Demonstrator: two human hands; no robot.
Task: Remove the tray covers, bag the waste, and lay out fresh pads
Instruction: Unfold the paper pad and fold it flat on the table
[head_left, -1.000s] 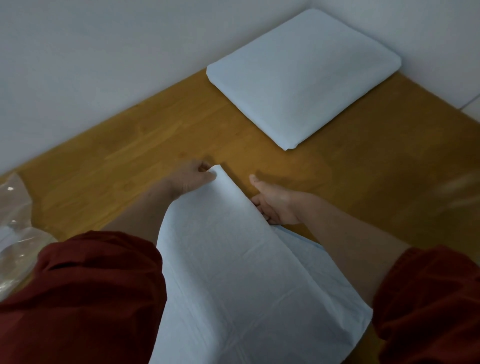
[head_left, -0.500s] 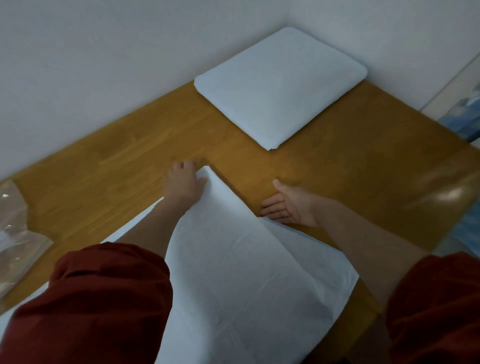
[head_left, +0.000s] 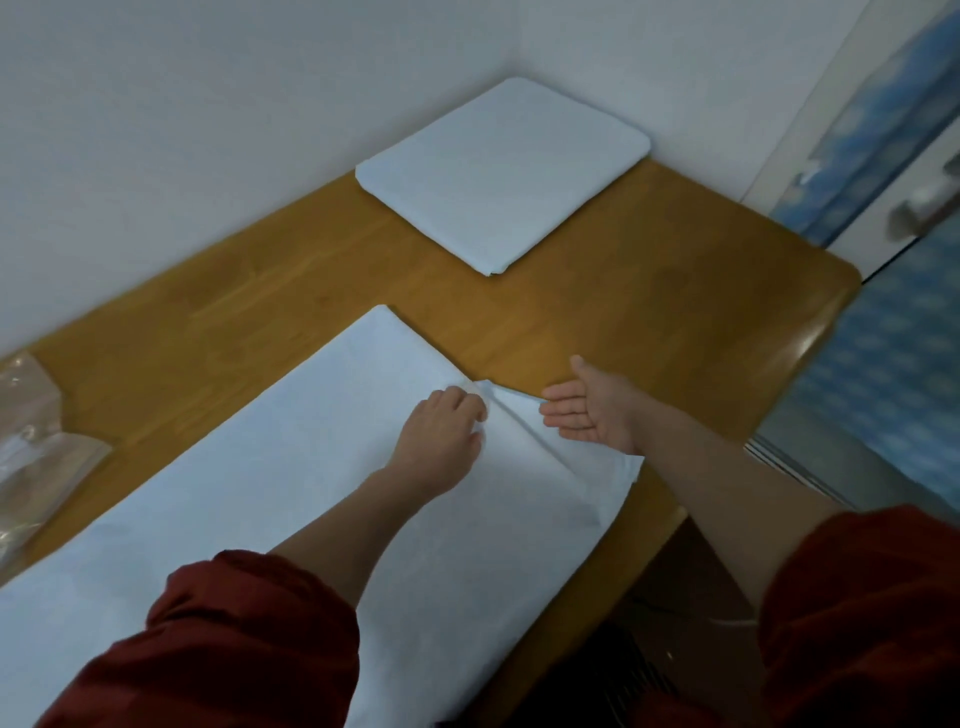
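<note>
Pad (head_left: 260, 493): matt, papery, creased. Table (head_left: 649, 291): glossy wood. Bag (head_left: 36, 441): clear, crinkled plastic.

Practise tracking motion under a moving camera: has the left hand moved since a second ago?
Yes. Against the folded stack, the left hand has shifted right and nearer the camera, from the far corner of the pad to its right edge.

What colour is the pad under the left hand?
Pale blue and plain, with no print; the pad shows best in the head view.
</note>
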